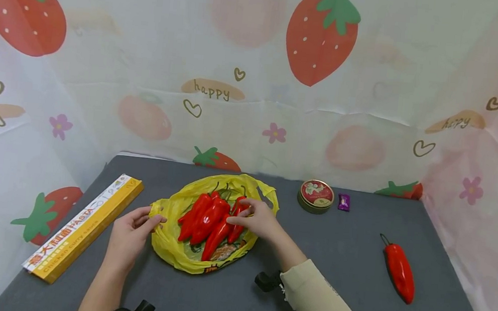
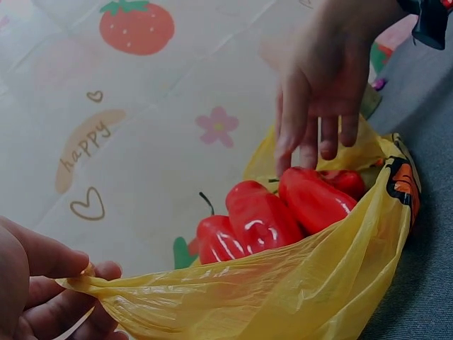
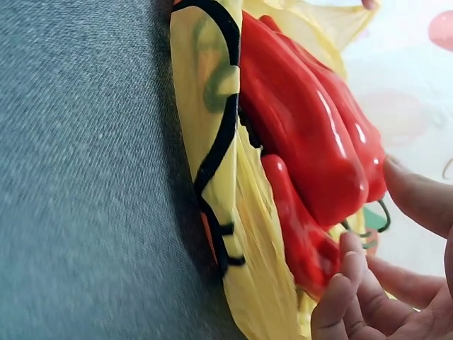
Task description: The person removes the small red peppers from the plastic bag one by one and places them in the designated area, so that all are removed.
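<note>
A yellow plastic bag (image 1: 161,242) lies spread on the table with several red chili peppers (image 1: 212,218) inside. With thumb and fingers, my left hand (image 1: 129,236) pinches the bag's left edge; the left wrist view shows the plastic (image 2: 212,290) drawn taut from that pinch. My right hand (image 1: 261,220) is over the bag's right side, thumb and fingers apart. Its fingertips are at the stem ends of the peppers (image 3: 304,127), close to or touching them. In the left wrist view the right hand (image 2: 322,85) hangs fingers down. Outside the bag, one red pepper (image 1: 400,272) lies at the right.
A long yellow-and-white pasta box (image 1: 84,230) lies slanted at the left. Behind the bag to the right stand a round red-lidded tin (image 1: 315,196) and a small purple wrapped candy (image 1: 344,202). A strawberry-printed cloth (image 1: 256,76) hangs behind the grey table (image 1: 337,264).
</note>
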A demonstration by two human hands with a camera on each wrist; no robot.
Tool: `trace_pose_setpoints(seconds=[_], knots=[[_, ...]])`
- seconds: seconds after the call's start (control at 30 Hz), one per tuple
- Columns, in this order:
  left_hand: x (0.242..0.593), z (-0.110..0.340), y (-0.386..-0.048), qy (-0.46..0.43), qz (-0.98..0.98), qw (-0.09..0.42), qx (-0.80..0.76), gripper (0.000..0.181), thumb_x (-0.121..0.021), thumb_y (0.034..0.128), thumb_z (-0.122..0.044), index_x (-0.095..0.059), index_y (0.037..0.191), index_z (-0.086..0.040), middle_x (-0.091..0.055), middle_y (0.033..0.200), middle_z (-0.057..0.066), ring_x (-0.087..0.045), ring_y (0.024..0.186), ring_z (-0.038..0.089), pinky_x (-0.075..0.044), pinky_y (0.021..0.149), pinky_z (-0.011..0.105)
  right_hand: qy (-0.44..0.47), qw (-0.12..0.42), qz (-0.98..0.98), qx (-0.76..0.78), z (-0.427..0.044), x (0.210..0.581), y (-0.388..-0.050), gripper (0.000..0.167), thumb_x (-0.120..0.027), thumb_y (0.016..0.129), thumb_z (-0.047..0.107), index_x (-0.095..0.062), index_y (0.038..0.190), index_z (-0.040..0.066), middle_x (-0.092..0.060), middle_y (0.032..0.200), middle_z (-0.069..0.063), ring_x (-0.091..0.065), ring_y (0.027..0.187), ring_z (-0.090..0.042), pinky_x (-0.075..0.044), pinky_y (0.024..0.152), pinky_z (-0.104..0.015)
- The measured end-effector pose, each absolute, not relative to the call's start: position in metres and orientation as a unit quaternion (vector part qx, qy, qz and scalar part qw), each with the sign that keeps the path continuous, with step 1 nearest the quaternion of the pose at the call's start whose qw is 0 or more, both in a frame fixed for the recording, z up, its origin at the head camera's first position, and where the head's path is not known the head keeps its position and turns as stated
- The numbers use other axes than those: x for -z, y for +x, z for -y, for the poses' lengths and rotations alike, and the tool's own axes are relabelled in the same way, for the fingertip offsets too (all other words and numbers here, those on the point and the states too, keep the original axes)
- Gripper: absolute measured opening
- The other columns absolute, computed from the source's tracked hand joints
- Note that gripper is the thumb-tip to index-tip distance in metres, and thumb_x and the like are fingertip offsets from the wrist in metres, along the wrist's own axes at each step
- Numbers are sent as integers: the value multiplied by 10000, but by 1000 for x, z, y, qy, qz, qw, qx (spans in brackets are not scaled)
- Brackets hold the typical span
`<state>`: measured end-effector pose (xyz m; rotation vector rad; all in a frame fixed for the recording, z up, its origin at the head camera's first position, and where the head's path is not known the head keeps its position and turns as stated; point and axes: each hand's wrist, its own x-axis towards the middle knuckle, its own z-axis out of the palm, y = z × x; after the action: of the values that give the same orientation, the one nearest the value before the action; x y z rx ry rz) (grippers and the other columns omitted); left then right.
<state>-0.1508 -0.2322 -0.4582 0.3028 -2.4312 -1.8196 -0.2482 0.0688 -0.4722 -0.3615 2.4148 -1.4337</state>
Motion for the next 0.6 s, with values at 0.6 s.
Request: trace_pose_setpoints(seconds=[0.6], knots=[[459, 231, -151, 110, 804, 48, 583, 401, -639, 1002, -332, -631, 1306, -72, -764, 1048, 0, -619, 939, 90, -534, 855, 199, -115, 131, -844, 507, -52, 468, -233, 548, -901, 766, 279, -565, 1150, 78, -610, 1060, -76, -560, 914, -206, -507, 744, -322]])
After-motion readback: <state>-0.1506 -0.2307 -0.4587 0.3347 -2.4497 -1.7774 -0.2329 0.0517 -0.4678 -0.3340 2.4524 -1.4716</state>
